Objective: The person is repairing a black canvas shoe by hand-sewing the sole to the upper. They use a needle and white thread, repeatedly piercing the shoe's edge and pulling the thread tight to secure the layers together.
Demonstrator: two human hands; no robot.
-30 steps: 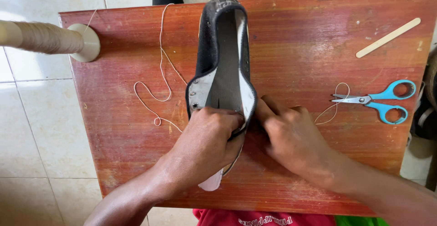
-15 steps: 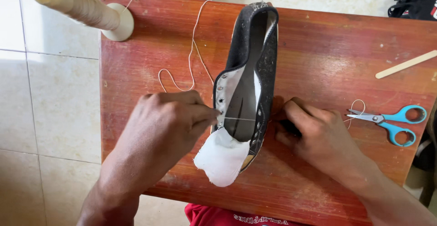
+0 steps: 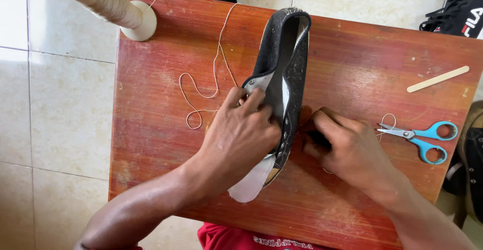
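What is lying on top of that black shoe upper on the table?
The left hand lies on the black shoe upper, fingers pressed on its pale lining. The part beneath the palm is covered. The right hand rests beside it on the wooden table.

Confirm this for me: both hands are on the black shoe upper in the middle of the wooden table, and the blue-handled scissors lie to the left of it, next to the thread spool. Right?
Not quite. In the head view the scissors lie to the right of the shoe upper, beyond the right hand, far from the thread spool. The left hand is on the upper on the wooden table, as you said.
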